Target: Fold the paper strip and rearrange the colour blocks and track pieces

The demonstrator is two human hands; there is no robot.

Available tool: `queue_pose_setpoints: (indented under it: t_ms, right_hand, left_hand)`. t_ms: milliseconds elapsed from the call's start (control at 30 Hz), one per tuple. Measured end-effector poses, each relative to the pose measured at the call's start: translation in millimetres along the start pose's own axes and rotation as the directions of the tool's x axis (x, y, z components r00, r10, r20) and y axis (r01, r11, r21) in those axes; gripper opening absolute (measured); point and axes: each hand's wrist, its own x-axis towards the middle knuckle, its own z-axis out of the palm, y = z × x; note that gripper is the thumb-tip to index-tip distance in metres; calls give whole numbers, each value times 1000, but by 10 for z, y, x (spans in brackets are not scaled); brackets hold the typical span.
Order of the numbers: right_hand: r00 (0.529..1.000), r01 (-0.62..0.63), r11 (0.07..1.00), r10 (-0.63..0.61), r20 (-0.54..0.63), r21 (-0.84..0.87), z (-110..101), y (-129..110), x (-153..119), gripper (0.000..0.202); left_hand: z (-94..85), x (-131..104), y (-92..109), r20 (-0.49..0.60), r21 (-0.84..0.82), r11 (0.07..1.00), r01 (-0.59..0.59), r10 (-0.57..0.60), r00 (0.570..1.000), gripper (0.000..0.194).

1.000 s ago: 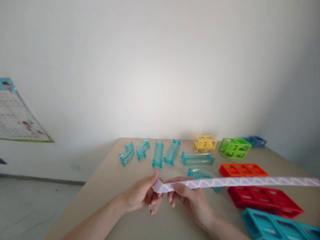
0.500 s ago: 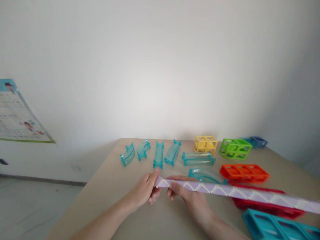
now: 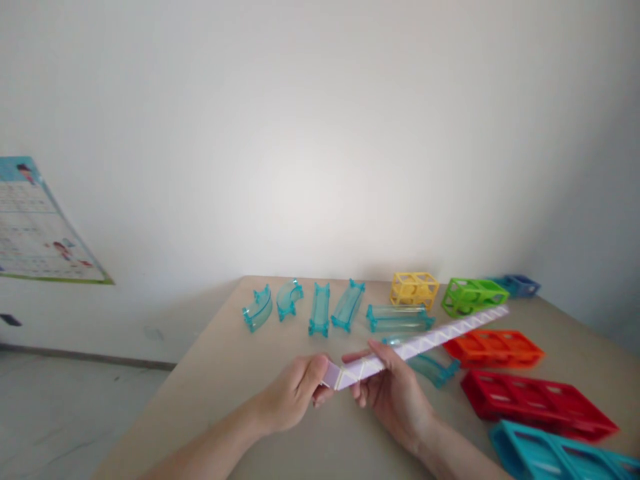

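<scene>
A long, thin twisty snake puzzle (image 3: 440, 338) in lilac and white wedges is held above the table. My left hand (image 3: 295, 393) pinches its near-left end between thumb and fingers. Just right of that, my right hand (image 3: 400, 403) grips the strip, thumb on top and fingers beneath. Between the hands the strip bends; its long straight part slants up and away to the right, passing over a curved clear-blue track piece (image 3: 435, 369) and part of an orange frame block (image 3: 495, 348).
On the beige table (image 3: 200, 380) lie several clear-blue track pieces (image 3: 320, 310). To the right are yellow (image 3: 414, 291), green (image 3: 470, 293), dark blue (image 3: 521, 285), red (image 3: 535, 403) and teal (image 3: 560, 450) frame blocks. A white wall (image 3: 310, 167) stands behind, with a poster (image 3: 45, 223) at left.
The strip's long part has swung from sloping down to the right to slanting up and away. A bend now shows between my hands, and my right hand has turned with it.
</scene>
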Motion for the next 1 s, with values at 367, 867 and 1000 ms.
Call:
queue_pose_setpoints:
  t_ms: [367,867,1000]
  right_hand:
    - [988,152,934,-140,62,-323,22,-8,-85,35]
    - [969,236,839,-241,53,-491,-106,1,-25,24]
    - [969,227,822,-244,38,-522,-86,-28,-36,25]
  left_hand:
    - [-90,-13,-60,-18,61,998,19,-18,1000,50]
    - [-5,65,-94,-113,-53,996,77,-82,990,52]
    - [7,98,-161,-68,-202,972,121,-137,988,52]
